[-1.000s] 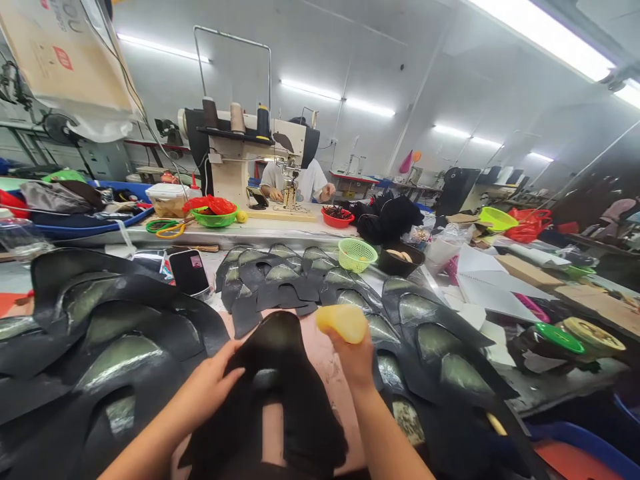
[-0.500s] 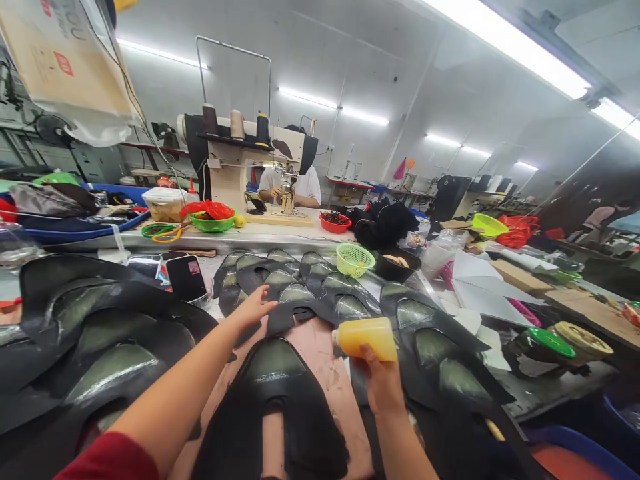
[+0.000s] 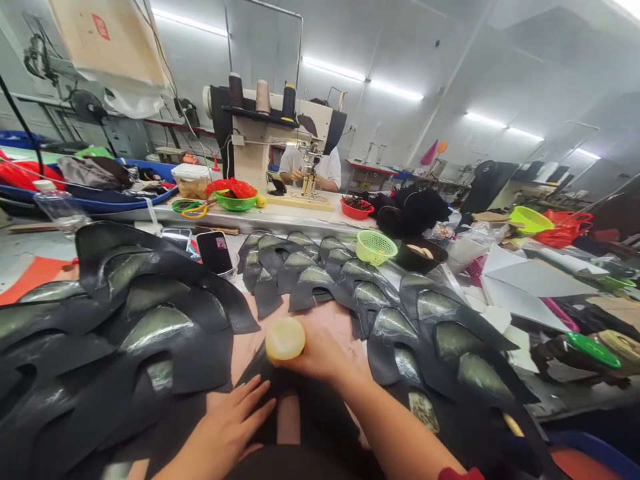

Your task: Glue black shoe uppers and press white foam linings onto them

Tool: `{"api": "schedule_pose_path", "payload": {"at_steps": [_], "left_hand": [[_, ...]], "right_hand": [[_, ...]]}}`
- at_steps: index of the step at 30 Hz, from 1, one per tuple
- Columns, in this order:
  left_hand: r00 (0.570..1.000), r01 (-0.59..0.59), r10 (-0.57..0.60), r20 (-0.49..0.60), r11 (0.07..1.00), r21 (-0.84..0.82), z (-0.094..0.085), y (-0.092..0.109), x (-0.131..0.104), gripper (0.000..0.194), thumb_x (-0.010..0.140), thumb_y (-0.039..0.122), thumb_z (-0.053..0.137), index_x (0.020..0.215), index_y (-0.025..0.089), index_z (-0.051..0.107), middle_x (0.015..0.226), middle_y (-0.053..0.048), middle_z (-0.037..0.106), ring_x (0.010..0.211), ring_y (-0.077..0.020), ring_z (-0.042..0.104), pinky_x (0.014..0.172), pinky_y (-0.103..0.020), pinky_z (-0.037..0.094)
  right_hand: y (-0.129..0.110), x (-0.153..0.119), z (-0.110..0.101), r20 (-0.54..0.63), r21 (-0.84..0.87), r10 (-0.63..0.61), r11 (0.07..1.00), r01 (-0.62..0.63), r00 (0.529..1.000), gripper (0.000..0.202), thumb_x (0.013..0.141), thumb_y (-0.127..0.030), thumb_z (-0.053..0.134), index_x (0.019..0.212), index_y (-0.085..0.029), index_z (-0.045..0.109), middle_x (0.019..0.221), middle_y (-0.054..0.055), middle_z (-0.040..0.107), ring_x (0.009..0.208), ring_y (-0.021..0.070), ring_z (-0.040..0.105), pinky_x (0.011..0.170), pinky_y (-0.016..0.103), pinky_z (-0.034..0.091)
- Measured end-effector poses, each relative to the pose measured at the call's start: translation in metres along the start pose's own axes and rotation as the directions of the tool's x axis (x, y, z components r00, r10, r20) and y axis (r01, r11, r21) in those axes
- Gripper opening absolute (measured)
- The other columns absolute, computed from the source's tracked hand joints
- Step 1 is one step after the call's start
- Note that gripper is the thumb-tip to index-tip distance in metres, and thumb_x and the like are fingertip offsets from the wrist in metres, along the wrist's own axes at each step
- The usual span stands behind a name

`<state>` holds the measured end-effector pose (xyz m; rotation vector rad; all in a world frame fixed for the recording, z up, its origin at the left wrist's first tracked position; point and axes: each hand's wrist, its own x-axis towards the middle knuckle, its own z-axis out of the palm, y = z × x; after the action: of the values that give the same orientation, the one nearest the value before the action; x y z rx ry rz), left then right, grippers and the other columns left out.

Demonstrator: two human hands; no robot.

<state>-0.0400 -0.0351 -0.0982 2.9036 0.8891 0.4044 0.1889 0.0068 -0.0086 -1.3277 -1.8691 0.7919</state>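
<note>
My right hand (image 3: 320,353) is wrapped round a plastic bottle (image 3: 285,339) of yellow liquid. Its round base faces me, and its mouth is hidden underneath, over a black shoe upper (image 3: 320,410). On the left side of that upper lies my left hand (image 3: 233,423), fingers spread flat. Whether the bottle touches the upper cannot be seen. More black U-shaped uppers with shiny greenish toes lie around: an overlapping pile (image 3: 160,327) at the left, several at the back (image 3: 315,277) and others at the right (image 3: 445,333).
Behind the uppers stand a phone (image 3: 214,253), a light green basket (image 3: 376,248) and a dark bowl (image 3: 424,255). Across the bench, a person (image 3: 327,167) sits behind a sewing machine (image 3: 250,143). At right lie white paper (image 3: 525,293) and a green-lidded jar (image 3: 593,350).
My left hand has come back from the far uppers onto the near one. My right hand has moved left and tipped the bottle from sideways to base up. The view has shifted.
</note>
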Motion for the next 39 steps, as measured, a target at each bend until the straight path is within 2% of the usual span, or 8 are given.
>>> {"api": "schedule_pose_path", "payload": {"at_steps": [4, 10, 14, 20, 23, 28, 32, 39], "left_hand": [[0.998, 0.018, -0.015, -0.059, 0.999, 0.051, -0.001, 0.003, -0.003, 0.038, 0.08, 0.02, 0.051, 0.116, 0.032, 0.053, 0.12, -0.001, 0.059, 0.114, -0.0222, 0.051, 0.095, -0.035, 0.043], [0.991, 0.021, -0.017, -0.131, 0.999, 0.028, 0.011, 0.003, -0.005, 0.036, 0.083, 0.018, 0.046, 0.113, 0.032, 0.056, 0.114, -0.001, 0.062, 0.11, -0.0194, 0.053, 0.094, -0.03, 0.044], [0.999, 0.007, -0.008, -0.036, 0.999, -0.041, -0.003, 0.002, -0.002, 0.034, 0.08, 0.029, 0.055, 0.113, 0.032, 0.056, 0.117, -0.002, 0.06, 0.109, -0.021, 0.054, 0.092, -0.031, 0.046], [0.984, 0.141, -0.151, -0.092, 0.984, -0.108, -0.025, 0.014, 0.016, 0.016, 0.081, 0.033, 0.051, 0.084, 0.023, 0.063, 0.094, -0.005, 0.066, 0.087, -0.0206, 0.062, 0.075, -0.03, 0.05], [0.957, 0.265, -0.28, -0.069, 0.949, -0.173, -0.03, 0.018, 0.022, 0.018, 0.082, 0.031, 0.046, 0.08, 0.022, 0.061, 0.086, -0.005, 0.064, 0.08, -0.0196, 0.06, 0.068, -0.03, 0.049], [0.881, 0.424, -0.454, -0.136, 0.883, -0.203, -0.033, 0.011, 0.022, 0.027, 0.078, 0.041, 0.05, 0.094, 0.02, 0.058, 0.092, -0.007, 0.063, 0.087, -0.024, 0.06, 0.078, -0.036, 0.048], [0.832, 0.514, -0.549, -0.079, 0.816, -0.263, -0.031, 0.005, 0.024, 0.037, 0.071, 0.044, 0.054, 0.099, 0.019, 0.056, 0.093, -0.007, 0.063, 0.09, -0.0253, 0.06, 0.081, -0.035, 0.047], [0.73, 0.656, -0.679, 0.082, 0.662, -0.363, -0.035, 0.002, 0.033, 0.038, 0.062, 0.039, 0.056, 0.096, 0.021, 0.055, 0.082, -0.003, 0.064, 0.079, -0.0226, 0.062, 0.072, -0.031, 0.048]], "right_hand": [[0.0, 0.002, 0.009, -0.164, -0.13, 0.052, 0.989, -0.074, 0.985, 0.043, 0.065, -0.031, 0.067, 0.103, -0.02, 0.051, 0.097, 0.008, 0.062, 0.086, 0.0233, 0.059, 0.073, 0.034, 0.047], [-0.012, 0.002, 0.026, 0.049, -0.071, -0.027, 0.997, 0.031, 0.998, 0.051, 0.057, -0.041, 0.073, 0.102, -0.027, 0.054, 0.096, 0.002, 0.065, 0.084, 0.0215, 0.062, 0.072, 0.031, 0.048], [0.0, -0.002, 0.009, -0.23, -0.101, 0.093, 0.988, -0.119, 0.969, 0.046, 0.064, -0.039, 0.068, 0.103, -0.02, 0.052, 0.097, 0.008, 0.064, 0.086, 0.0234, 0.06, 0.074, 0.034, 0.047], [0.009, -0.018, -0.002, -0.038, -0.029, -0.018, 0.999, 0.017, 0.999, 0.05, 0.059, -0.038, 0.072, 0.103, -0.024, 0.054, 0.098, 0.004, 0.063, 0.087, 0.0216, 0.06, 0.075, 0.032, 0.047], [0.015, -0.02, -0.009, -0.255, -0.1, 0.06, 0.991, -0.088, 0.965, 0.047, 0.064, -0.036, 0.068, 0.104, -0.02, 0.052, 0.096, 0.006, 0.063, 0.086, 0.0226, 0.06, 0.074, 0.034, 0.047], [0.021, -0.022, -0.021, 0.01, -0.072, 0.001, 0.997, -0.001, 1.0, 0.056, 0.056, -0.04, 0.074, 0.106, -0.024, 0.054, 0.099, 0.004, 0.064, 0.089, 0.0231, 0.06, 0.076, 0.034, 0.046], [0.026, -0.024, -0.028, -0.159, -0.071, 0.055, 0.995, -0.067, 0.986, 0.056, 0.061, -0.043, 0.071, 0.109, -0.02, 0.052, 0.101, 0.007, 0.063, 0.091, 0.0244, 0.059, 0.078, 0.036, 0.045], [0.024, -0.038, -0.047, -0.045, 0.008, 0.112, 0.994, -0.112, 0.993, 0.051, 0.056, -0.037, 0.075, 0.102, -0.022, 0.056, 0.099, 0.004, 0.064, 0.091, 0.0234, 0.06, 0.079, 0.035, 0.045]]}}
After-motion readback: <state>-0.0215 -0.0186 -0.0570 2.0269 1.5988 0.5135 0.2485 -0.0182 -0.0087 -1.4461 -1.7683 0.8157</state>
